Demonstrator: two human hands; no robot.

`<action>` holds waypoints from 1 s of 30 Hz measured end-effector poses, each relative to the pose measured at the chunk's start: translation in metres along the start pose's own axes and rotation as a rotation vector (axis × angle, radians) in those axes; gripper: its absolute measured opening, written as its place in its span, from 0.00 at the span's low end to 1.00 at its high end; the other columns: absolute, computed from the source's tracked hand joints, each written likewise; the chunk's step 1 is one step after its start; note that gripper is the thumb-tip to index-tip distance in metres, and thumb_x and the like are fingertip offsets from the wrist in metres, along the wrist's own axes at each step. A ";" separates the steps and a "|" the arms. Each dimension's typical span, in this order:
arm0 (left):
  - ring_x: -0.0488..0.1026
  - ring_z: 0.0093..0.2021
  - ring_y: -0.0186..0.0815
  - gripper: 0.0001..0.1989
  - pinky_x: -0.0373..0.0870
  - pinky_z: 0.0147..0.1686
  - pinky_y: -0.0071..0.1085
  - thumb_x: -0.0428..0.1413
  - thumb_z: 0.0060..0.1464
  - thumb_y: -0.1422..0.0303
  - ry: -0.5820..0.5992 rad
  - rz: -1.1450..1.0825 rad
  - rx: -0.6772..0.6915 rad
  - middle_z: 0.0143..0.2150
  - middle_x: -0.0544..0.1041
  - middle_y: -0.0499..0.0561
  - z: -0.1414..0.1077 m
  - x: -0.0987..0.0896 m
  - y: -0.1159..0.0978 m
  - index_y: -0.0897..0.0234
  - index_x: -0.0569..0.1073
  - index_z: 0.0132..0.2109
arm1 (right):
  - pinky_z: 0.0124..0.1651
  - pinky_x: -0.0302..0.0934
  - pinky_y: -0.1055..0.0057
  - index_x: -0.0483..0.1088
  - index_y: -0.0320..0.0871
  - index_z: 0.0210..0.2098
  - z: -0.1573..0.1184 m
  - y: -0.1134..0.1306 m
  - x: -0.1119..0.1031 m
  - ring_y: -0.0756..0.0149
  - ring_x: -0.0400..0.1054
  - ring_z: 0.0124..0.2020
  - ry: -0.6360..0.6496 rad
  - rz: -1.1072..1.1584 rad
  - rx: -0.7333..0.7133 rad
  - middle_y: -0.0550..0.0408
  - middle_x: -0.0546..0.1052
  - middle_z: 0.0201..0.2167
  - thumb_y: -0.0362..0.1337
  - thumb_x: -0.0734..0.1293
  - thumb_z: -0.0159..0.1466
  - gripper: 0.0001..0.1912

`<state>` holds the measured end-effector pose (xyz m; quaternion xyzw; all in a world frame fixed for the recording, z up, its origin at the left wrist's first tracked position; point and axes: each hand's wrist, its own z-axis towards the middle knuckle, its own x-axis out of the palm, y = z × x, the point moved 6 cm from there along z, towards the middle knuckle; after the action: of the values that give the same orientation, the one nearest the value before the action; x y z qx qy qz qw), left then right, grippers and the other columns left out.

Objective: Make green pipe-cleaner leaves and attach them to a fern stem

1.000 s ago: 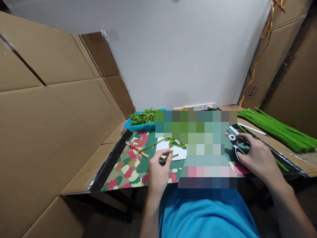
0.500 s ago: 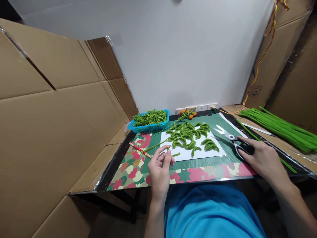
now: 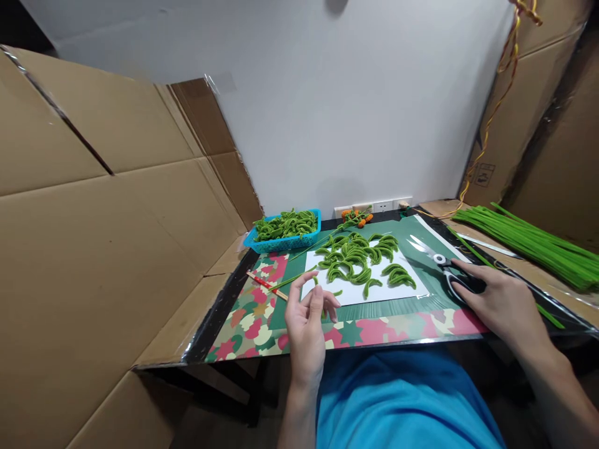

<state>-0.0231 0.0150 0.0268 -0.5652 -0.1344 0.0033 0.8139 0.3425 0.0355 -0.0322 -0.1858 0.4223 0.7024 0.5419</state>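
Note:
At the near left corner of the white paper (image 3: 344, 298), my left hand (image 3: 306, 318) has its thumb and fingers curled round a short green pipe cleaner piece (image 3: 316, 281). The fingers hide part of that piece. My right hand (image 3: 498, 305) grips the scissors (image 3: 440, 259) by their black and white handles, over the right side of the green mat. Their blades are parted and point away from me, to the left. Between the hands, many curved green pipe cleaner pieces (image 3: 353, 255) lie on the paper, some in bunches.
At the back left stands a blue basket (image 3: 281, 244) heaped with green pieces. Orange-tipped green stems (image 3: 358, 217) lie by the wall sockets. A bundle of long green pipe cleaners (image 3: 528, 243) lies on the right, and a red stick (image 3: 264, 282) on the left. Cardboard walls (image 3: 116, 249) flank the table.
The fingers of my left hand have spread slightly and the hand has shifted a little down and right in view. My right hand keeps hold of the scissors.

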 end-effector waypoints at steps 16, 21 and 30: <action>0.72 0.24 0.27 0.15 0.68 0.27 0.23 0.63 0.66 0.56 0.172 0.044 -0.075 0.35 0.80 0.48 -0.002 0.011 0.016 0.64 0.77 0.41 | 0.37 0.68 0.55 0.80 0.43 0.61 0.002 -0.008 0.011 0.41 0.79 0.40 0.115 -0.064 -0.048 0.40 0.84 0.44 0.45 0.61 0.71 0.26; 0.71 0.26 0.29 0.14 0.68 0.29 0.25 0.65 0.64 0.57 0.233 0.150 -0.086 0.31 0.77 0.47 -0.006 0.015 0.019 0.65 0.82 0.40 | 0.39 0.68 0.55 0.80 0.44 0.62 0.002 -0.024 0.014 0.41 0.79 0.42 0.195 -0.095 -0.061 0.40 0.83 0.46 0.43 0.61 0.70 0.26; 0.72 0.34 0.34 0.15 0.68 0.34 0.27 0.61 0.67 0.57 0.230 0.245 -0.052 0.40 0.81 0.53 -0.005 0.019 0.017 0.62 0.85 0.50 | 0.37 0.69 0.57 0.83 0.44 0.57 0.008 -0.022 0.008 0.45 0.79 0.39 0.255 -0.097 -0.036 0.40 0.82 0.46 0.44 0.64 0.68 0.24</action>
<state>-0.0014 0.0196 0.0136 -0.5948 0.0293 0.0341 0.8026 0.3616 0.0477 -0.0420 -0.3035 0.4659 0.6535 0.5137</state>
